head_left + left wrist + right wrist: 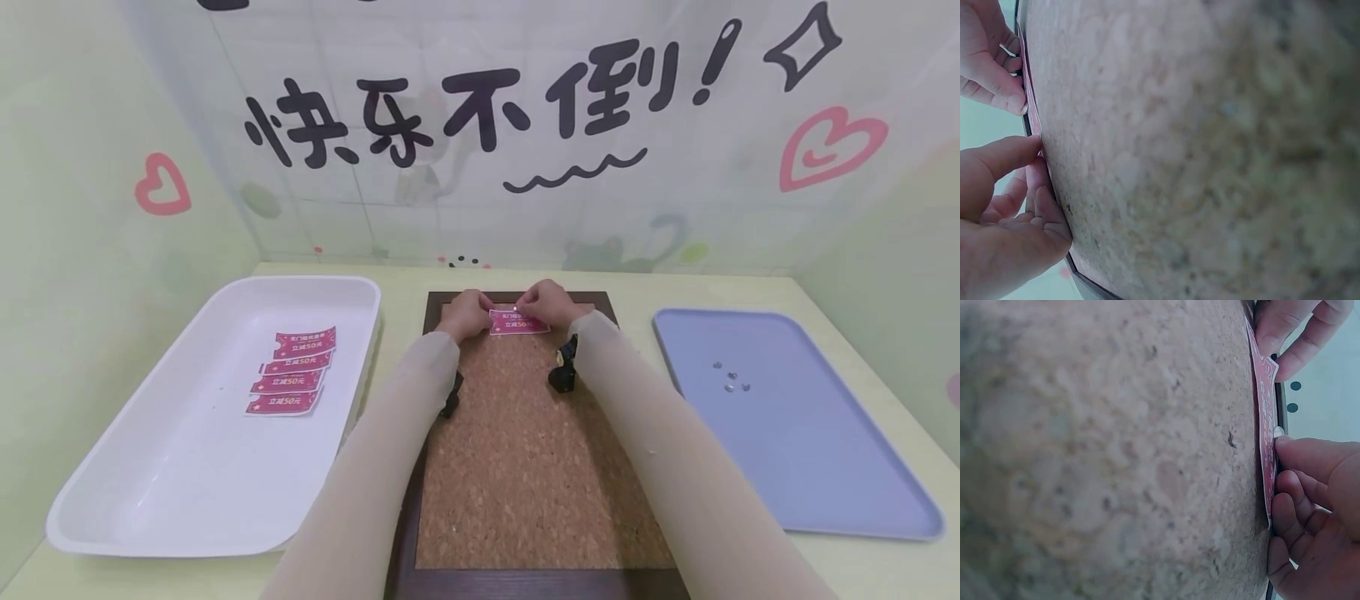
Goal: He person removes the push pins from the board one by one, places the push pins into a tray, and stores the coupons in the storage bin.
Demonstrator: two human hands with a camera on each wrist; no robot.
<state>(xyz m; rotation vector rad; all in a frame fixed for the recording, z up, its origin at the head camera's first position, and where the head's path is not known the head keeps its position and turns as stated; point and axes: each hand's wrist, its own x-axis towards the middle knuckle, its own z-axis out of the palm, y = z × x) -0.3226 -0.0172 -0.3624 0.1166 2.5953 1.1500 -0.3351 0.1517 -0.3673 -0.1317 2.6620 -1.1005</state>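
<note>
A pink paper coupon [519,323] with white and yellow print lies near the top of a framed cork board [525,467]. My left hand [467,315] pinches the coupon's left end between thumb and finger, as the right wrist view also shows. At the coupon's upper edge, my right hand [550,303] pinches a small, pale-headed thumbtack [1279,432]. The tack's point is hidden, so I cannot tell whether it is in the cork. In the left wrist view both hands are close together at the board's far end, and the coupon [1034,112] appears edge-on.
On the left, a white tray [180,500] holds several more pink coupons [288,382], overlapping in a column. A blue tray [817,450] on the right holds several small clear tacks [731,387]. A printed backdrop [450,217] stands behind the pale table [397,292].
</note>
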